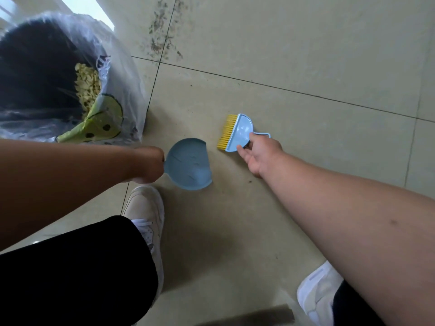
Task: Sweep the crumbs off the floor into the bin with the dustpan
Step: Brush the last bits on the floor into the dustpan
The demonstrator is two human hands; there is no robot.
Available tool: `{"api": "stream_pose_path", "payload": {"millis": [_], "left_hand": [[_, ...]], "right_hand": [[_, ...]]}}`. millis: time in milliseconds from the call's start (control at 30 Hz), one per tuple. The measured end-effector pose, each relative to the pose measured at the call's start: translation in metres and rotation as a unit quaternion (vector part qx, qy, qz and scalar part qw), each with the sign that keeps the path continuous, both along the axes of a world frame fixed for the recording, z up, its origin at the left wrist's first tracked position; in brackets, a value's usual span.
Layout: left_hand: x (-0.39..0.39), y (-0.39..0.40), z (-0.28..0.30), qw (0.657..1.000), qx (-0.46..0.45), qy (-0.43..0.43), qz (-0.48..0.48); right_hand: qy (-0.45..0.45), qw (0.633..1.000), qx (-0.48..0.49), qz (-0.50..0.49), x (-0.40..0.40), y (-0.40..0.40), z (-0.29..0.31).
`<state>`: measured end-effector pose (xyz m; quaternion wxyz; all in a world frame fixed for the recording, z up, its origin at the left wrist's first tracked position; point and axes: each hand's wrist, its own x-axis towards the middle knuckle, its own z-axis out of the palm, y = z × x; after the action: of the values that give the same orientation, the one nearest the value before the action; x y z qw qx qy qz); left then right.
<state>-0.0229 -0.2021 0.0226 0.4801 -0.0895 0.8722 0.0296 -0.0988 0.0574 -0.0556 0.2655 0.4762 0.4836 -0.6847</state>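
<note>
Dustpan: blue plastic, likely light and stiff; on the floor by the bin, left hand closed round its handle. Brush: right hand fingers pinching the handle. Crumbs: scattered well ahead.

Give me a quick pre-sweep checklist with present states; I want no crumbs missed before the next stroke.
1. Left hand holds the dustpan by its handle: ok.
2. Right hand has a grip on the brush: ok.
3. Dustpan mouth faces the brush: ok.
4. Dustpan lip flat on the floor: cannot tell.
5. Crumbs gathered near the dustpan: not ok, the main scatter lies far beyond, by the tile joint.
6. Bin open and beside the dustpan: ok.
</note>
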Motion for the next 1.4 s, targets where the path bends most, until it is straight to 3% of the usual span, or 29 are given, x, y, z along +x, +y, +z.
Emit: {"api": "stream_pose_path", "payload": {"millis": [233,500,567,633,700,867,1000,1167,1233,1400], "left_hand": [[-0.001,0.010,0.005,0.997,0.000,-0.032,-0.075],[-0.019,0.018,0.011,0.997,0.013,-0.007,-0.072],[-0.029,0.022,0.015,0.999,0.027,0.019,-0.043],[-0.040,0.029,0.018,0.998,0.039,0.036,-0.032],[-0.053,0.034,0.015,0.997,0.040,0.048,-0.037],[-0.068,0.039,-0.005,0.995,0.042,0.081,-0.046],[-0.064,0.037,-0.010,0.995,0.030,0.050,-0.086],[-0.057,0.025,-0.015,0.992,0.005,0.020,-0.121],[-0.055,0.025,-0.016,0.991,0.000,0.027,-0.128],[-0.053,0.029,-0.013,0.981,-0.019,0.023,-0.191]], "right_hand": [[-0.022,0.993,0.041,-0.106,0.029,0.063,0.003],[-0.008,0.994,0.022,-0.107,0.026,0.106,0.023],[0.037,0.991,0.104,-0.081,0.011,0.112,0.031],[0.094,0.965,0.246,-0.016,-0.005,0.122,0.042],[0.140,0.916,0.372,0.058,-0.022,0.140,0.050],[0.151,0.787,0.550,0.235,-0.051,0.199,0.038],[0.160,0.724,0.554,0.379,-0.042,0.214,0.024],[0.257,0.630,0.508,0.527,0.012,0.165,0.022],[0.297,0.612,0.481,0.553,0.034,0.137,0.021],[0.340,0.609,0.402,0.593,0.074,0.078,0.024]]}}
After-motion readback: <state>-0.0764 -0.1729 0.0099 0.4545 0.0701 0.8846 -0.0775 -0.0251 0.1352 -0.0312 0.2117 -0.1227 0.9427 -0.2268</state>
